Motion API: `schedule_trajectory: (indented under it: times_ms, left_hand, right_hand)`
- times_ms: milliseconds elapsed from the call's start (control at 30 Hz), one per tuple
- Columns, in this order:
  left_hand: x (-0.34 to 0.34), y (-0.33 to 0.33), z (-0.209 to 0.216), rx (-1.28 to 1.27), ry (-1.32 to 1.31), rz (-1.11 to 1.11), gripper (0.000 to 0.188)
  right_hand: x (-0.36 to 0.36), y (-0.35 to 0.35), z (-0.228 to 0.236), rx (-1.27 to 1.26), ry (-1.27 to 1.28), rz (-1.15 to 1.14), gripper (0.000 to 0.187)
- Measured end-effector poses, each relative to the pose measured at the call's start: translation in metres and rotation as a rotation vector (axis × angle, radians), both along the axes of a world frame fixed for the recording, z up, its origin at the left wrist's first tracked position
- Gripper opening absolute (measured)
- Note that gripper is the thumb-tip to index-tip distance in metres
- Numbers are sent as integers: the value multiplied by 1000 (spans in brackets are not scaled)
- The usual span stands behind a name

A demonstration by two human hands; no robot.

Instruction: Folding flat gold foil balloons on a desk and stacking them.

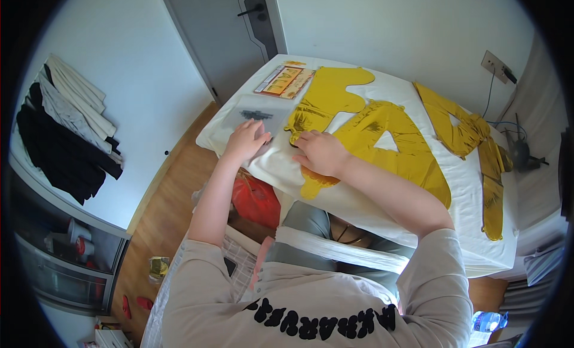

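Note:
My left hand (245,142) rests at the near edge of the table, fingers apart and slightly bent, beside a clear plastic bag (239,112) with a dark printed patch. I see nothing held in it. My right hand (323,153) has its fingers closed on the near end of a flat gold foil balloon (326,91) shaped like a letter. Its fingertips are partly hidden against the foil. Under that hand, an orange-gold scalloped piece (314,183) hangs over the table edge. Another flat gold letter balloon (412,162) lies under my right forearm.
More gold foil balloons (448,118) lie along the right of the white-covered table (472,204). A flat printed orange package (286,81) is at the far left corner. A red bag (256,200) sits below the table edge. Cords hang from a wall socket (498,67).

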State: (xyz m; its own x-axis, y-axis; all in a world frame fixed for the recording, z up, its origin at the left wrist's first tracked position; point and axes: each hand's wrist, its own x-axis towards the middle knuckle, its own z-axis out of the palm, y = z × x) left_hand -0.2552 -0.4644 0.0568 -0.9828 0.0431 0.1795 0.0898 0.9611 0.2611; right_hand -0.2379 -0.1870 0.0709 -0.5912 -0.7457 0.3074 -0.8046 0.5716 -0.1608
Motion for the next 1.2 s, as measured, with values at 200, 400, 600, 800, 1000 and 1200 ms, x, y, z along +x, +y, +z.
schedule_trajectory:
  times_ms: [200,400,600,800,1000,1200]
  left_hand:
    - [62,57,8,349,352,-362,26]
    - [123,100,-18,94,498,-812,30]
    - [105,88,-24,124,494,-809,29]
    - [93,92,-17,195,597,-710,33]
    - [84,90,-17,198,536,-748,29]
    - [76,81,-2,261,321,-964,25]
  right_hand:
    - [-17,-9,-8,-102,21,-80,27]
    - [-36,-22,-2,-50,-114,-104,19]
    - [-37,-19,-2,-54,-169,-113,19]
    - [-48,-9,-1,-304,-274,-113,16]
    - [-63,-3,-2,-543,-438,-138,16]
    - [-83,-3,-26,-723,-692,-203,23]
